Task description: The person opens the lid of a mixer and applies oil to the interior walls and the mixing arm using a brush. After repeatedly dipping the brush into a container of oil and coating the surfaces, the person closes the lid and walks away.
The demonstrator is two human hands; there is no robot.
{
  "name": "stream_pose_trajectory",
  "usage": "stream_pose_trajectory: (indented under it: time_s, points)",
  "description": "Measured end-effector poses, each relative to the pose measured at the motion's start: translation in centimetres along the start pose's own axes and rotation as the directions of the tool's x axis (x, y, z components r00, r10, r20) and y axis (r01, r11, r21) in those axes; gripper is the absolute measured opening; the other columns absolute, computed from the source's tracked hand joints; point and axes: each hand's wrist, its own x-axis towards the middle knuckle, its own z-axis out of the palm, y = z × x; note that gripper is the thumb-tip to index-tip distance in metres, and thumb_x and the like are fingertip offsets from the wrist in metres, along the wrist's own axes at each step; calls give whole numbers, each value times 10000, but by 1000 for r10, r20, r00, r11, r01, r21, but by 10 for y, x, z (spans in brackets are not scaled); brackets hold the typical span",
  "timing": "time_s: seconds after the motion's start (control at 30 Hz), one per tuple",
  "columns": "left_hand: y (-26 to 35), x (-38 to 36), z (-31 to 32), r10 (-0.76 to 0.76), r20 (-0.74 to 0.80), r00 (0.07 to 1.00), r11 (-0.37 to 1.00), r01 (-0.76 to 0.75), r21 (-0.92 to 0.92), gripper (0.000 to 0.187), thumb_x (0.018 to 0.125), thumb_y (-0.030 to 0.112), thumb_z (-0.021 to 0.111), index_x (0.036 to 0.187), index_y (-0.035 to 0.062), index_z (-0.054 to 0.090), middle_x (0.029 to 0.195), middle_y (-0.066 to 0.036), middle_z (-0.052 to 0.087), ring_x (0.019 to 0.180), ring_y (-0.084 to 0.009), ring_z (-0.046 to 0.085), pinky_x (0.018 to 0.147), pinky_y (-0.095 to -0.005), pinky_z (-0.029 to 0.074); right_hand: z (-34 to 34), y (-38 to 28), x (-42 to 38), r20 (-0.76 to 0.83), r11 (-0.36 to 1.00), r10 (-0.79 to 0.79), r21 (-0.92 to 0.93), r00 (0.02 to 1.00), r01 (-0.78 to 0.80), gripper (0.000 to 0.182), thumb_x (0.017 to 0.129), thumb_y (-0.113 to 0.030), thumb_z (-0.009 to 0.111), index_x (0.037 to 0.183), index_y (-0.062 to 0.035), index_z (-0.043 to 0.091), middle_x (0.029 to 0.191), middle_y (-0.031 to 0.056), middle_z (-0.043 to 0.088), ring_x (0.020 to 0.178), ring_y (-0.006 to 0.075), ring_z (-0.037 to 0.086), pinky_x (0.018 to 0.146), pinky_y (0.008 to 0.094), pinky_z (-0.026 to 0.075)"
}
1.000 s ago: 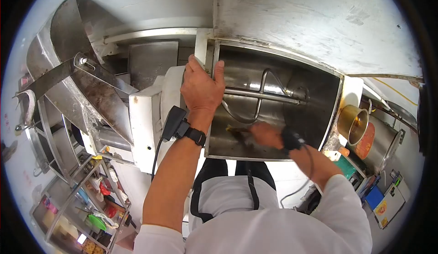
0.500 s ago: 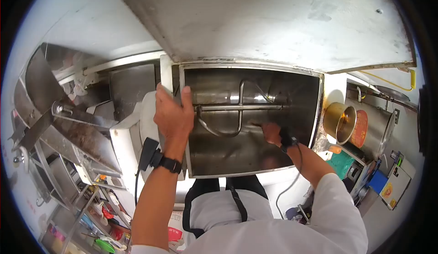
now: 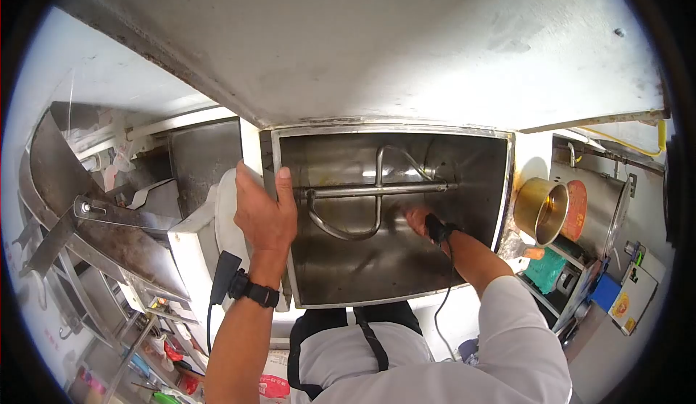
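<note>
A dough mixer stands open before me, with a rectangular steel tub (image 3: 464,262) and a bent metal stirring bar (image 3: 378,186) across it. At the tub's left edge is my left hand (image 3: 264,214), fingers up and thumb spread apart, holding nothing. It lies against the white machine housing (image 3: 224,223) beside the rim. My right hand (image 3: 419,220) reaches into the tub, just right of the bar's lower loop and near the inner wall. Its fingers are smeared by motion, so I cannot make out whether anything is in them. Dark straps circle both wrists.
The mixer's large raised lid (image 3: 406,48) fills the top of the view. To the right are a brass-coloured pot (image 3: 531,204), a scraper with an orange handle (image 3: 533,253) and a green box (image 3: 544,270). A curved metal chute (image 3: 65,165) and shelving with several items stand left.
The camera view has tilted, so the tub appears lower. My right hand has shifted a little left within the tub, nearer the bar. My left hand keeps its place at the tub's edge.
</note>
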Motion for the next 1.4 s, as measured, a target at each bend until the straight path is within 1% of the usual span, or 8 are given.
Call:
stream_pose_trajectory:
  time_s: [0.13, 0.2, 0.47, 0.83, 1.1, 1.3, 1.33, 1.4]
  points:
    - [-2, 0, 3, 55, -61, 997, 998, -53, 24, 692, 915, 450, 536, 1306, -95, 364, 1138, -263, 553, 1032, -429, 566, 838, -482, 463, 24, 3, 30, 377, 787, 545, 81, 749, -612, 328, 848, -189, 572, 1136, -32, 554, 1013, 134, 658, 687, 186, 653, 557, 357, 515]
    - [-2, 0, 2, 59, -45, 997, 998, -59, 1, 690, 913, 457, 536, 1304, -86, 370, 1132, -260, 554, 1030, -432, 565, 835, -482, 463, 4, 9, 51, 721, -197, 173, 693, 671, -693, 243, 863, -157, 554, 1067, -26, 546, 946, 134, 644, 783, 238, 662, 608, 397, 510]
    - [-1, -1, 1, 59, -63, 996, 998, -59, 3, 669, 900, 438, 567, 1296, -68, 384, 1100, -246, 560, 1005, -423, 573, 809, -473, 471, -17, 58, 43, 392, 468, 201, 766, 898, -440, 240, 853, -120, 496, 1072, -32, 541, 990, 168, 610, 828, 356, 619, 731, 443, 522]
    - [-6, -1, 3, 116, -63, 991, 993, -114, 30, 671, 896, 405, 578, 1301, -82, 358, 1108, -257, 548, 996, -430, 566, 803, -466, 467, -40, 56, 109, -323, 628, 227, 770, 919, 115, 223, 870, -215, 534, 969, -15, 532, 871, 98, 601, 853, 224, 582, 811, 359, 487]
    - [-7, -2, 1, 51, -3, 999, 999, -51, -5, 678, 894, 395, 583, 1317, -78, 344, 1146, -262, 535, 1046, -433, 544, 859, -480, 439, 11, 28, 110, 631, -109, 525, 715, 571, -691, 229, 896, -233, 499, 956, -29, 584, 921, 128, 627, 882, 248, 603, 775, 352, 473]
    - [-3, 0, -1, 60, -24, 998, 997, -61, -44, 682, 890, 386, 595, 1318, -83, 345, 1156, -269, 537, 1036, -440, 553, 850, -473, 455, -45, 96, 89, 824, -689, 356, 550, 442, -471, 257, 916, -247, 473, 947, -40, 623, 959, 150, 645, 903, 266, 618, 747, 347, 463]
    - [-3, -1, -1, 38, -11, 999, 998, -38, -58, 682, 888, 385, 598, 1313, -87, 350, 1156, -270, 540, 1033, -441, 556, 849, -472, 460, -37, 82, 76, 824, -686, 363, 552, 435, -474, 257, 916, -247, 473, 947, -40, 623, 959, 150, 645, 903, 266, 618, 747, 347, 463]
    - [-4, -2, 2, 53, -35, 998, 997, -55, -59, 685, 884, 389, 603, 1306, -93, 359, 1155, -271, 541, 1035, -441, 557, 848, -469, 465, -14, 46, 54, 602, 443, 281, 610, 747, -657, 195, 872, -191, 502, 716, -106, 581, 717, 88, 614, 705, 271, 600, 628, 408, 465]
